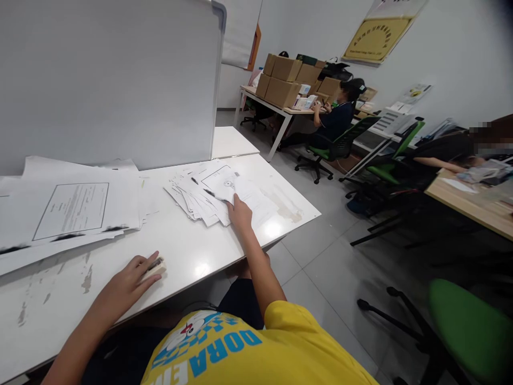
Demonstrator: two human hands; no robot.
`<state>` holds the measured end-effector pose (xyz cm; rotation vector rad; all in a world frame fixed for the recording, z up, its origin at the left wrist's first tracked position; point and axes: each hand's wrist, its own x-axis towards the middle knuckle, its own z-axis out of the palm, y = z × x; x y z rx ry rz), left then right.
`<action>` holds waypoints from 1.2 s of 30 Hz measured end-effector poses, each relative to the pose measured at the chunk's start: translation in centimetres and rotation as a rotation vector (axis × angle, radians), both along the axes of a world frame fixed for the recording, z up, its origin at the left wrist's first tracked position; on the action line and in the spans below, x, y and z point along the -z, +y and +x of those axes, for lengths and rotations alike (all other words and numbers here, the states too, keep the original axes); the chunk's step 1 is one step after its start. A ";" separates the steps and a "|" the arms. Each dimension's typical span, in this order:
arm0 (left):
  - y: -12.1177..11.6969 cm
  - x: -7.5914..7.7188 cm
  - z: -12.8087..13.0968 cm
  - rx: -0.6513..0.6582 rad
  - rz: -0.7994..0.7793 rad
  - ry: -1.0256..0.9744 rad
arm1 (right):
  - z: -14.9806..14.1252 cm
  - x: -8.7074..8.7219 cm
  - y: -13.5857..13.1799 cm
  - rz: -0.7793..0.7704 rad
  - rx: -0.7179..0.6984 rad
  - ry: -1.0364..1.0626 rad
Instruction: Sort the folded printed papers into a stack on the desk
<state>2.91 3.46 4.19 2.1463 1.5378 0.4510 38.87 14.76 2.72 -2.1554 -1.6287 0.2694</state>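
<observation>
My left hand (130,275) rests on the near side of the white table, its fingers closed round a small pale block (160,267) with a dark patch on top. What the block is I cannot make out. Farther right, my right hand (241,214) pinches the near edge of a printed sheet (220,183) with a black frame and a round mark. That sheet lies over a fanned, untidy pile of papers (192,200). At the left, a stack of larger sheets (72,206) shows a framed text and black smudges along its near edge.
A whiteboard (108,80) stands upright along the back of the white table (180,256). Green chairs (468,326) stand to the right. Beyond, one person (336,120) sits by stacked cardboard boxes (280,80), and another person (444,149) leans over a wooden table (473,203).
</observation>
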 end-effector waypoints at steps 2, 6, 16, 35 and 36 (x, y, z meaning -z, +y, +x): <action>0.0 0.3 0.4 0.032 0.020 0.006 | 0.3 0.1 -0.3 0.032 0.067 0.025; 0.3 1.0 0.2 0.083 0.057 -0.040 | 1.0 -0.7 -1.7 0.138 0.162 0.088; 2.8 2.0 -1.7 -0.029 0.077 -0.007 | 7.5 -5.2 -6.0 0.755 0.263 0.950; -0.7 3.7 14.1 -0.292 -0.307 -0.890 | -4.6 1.5 -14.9 0.483 0.213 1.663; -0.1 4.1 13.9 -0.326 -0.304 -0.895 | -4.0 1.6 -15.0 0.461 0.223 1.663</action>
